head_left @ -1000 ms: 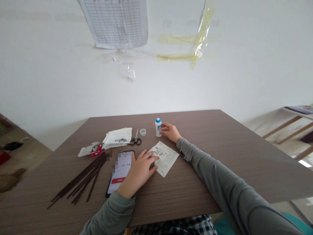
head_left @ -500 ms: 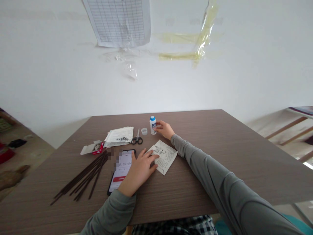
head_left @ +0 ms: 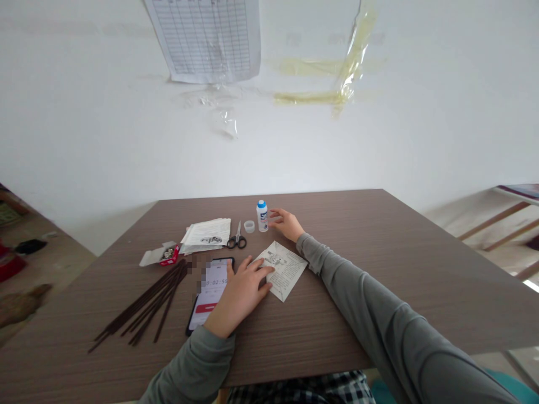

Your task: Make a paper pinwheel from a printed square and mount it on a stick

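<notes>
The hands lie on either side of the paper square [head_left: 288, 275]: the left hand [head_left: 242, 292] over its left corner, the right hand [head_left: 288, 224] beyond its far corner, just beside the upright bottle [head_left: 263, 217]. The left fingers hide that corner, and the left hand covers part of the phone [head_left: 209, 294]. The bottle's label is too small to read. The left hand is spread flat; the right is loosely uncurled, gripping nothing.

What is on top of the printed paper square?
The left hand lies across the left side of the paper square, hiding the surface beneath; a drawing and printed text show uncovered.
</notes>
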Action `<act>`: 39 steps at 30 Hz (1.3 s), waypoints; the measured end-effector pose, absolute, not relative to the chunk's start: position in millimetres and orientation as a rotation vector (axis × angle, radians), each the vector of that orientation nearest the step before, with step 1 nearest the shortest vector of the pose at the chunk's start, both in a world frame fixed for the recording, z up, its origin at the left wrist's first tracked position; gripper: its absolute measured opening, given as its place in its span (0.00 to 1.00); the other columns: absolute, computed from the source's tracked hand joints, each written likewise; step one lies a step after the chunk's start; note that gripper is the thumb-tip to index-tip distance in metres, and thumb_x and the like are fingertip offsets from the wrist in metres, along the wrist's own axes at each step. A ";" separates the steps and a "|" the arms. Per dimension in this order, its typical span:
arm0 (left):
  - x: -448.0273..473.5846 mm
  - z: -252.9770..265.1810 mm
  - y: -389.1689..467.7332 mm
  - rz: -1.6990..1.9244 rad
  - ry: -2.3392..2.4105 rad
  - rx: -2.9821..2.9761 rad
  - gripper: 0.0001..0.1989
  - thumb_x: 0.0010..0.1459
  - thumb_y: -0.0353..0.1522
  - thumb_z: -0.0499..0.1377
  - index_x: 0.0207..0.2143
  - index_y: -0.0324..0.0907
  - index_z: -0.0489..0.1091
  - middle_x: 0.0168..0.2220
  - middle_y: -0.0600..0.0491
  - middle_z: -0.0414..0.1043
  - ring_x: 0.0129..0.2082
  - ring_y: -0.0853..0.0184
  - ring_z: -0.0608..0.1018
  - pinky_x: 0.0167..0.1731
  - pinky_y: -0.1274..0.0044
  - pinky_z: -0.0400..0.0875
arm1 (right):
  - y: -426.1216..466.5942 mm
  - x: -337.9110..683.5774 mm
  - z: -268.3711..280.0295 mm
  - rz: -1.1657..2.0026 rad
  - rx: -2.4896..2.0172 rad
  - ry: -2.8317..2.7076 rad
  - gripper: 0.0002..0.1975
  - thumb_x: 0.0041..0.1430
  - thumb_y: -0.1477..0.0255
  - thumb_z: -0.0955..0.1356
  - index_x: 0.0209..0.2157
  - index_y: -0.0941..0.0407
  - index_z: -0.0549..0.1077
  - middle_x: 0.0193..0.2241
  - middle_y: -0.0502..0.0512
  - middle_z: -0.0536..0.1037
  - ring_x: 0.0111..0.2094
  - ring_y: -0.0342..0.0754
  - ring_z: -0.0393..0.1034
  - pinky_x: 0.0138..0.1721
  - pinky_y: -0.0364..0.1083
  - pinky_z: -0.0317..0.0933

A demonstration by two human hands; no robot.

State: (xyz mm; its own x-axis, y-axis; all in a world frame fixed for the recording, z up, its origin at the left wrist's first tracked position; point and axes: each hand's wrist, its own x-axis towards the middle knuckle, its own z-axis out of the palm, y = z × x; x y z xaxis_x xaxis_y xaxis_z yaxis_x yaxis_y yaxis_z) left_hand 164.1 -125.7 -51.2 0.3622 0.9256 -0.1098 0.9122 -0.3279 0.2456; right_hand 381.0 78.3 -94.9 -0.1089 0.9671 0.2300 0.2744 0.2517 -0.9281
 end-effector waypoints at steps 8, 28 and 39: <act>164.7 -54.7 -125.7 0.097 1.654 2.369 0.25 0.84 0.33 0.67 0.76 0.59 0.88 0.86 0.44 0.79 0.90 0.31 0.72 0.89 0.22 0.54 | 24.6 434.0 -76.5 0.817 -1.118 -1.797 0.12 0.68 0.78 0.85 0.50 0.51 0.94 0.49 0.57 0.98 0.51 0.57 0.95 0.67 0.58 0.85; 185.9 -67.5 -132.8 0.177 1.674 2.410 0.24 0.85 0.35 0.67 0.76 0.57 0.89 0.85 0.41 0.81 0.88 0.32 0.75 0.88 0.22 0.59 | -89.2 464.9 -93.4 0.187 -0.973 -2.617 0.15 0.70 0.58 0.90 0.50 0.49 0.95 0.51 0.60 0.95 0.55 0.63 0.92 0.66 0.60 0.78; 186.3 -69.7 -129.4 0.172 1.680 2.418 0.23 0.85 0.35 0.66 0.75 0.59 0.89 0.83 0.43 0.82 0.87 0.34 0.76 0.88 0.26 0.61 | -88.8 462.9 -92.6 0.230 -1.025 -2.584 0.12 0.68 0.62 0.90 0.48 0.48 0.95 0.50 0.59 0.95 0.53 0.63 0.92 0.64 0.60 0.79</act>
State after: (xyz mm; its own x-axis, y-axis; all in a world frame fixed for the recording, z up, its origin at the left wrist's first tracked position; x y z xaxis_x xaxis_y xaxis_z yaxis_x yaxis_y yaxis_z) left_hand 186.3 -129.4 -69.7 0.3501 0.9366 -0.0138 0.9143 -0.3385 0.2226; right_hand 462.9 -88.8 -92.6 -0.6767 0.6885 0.2607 0.6318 0.7249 -0.2745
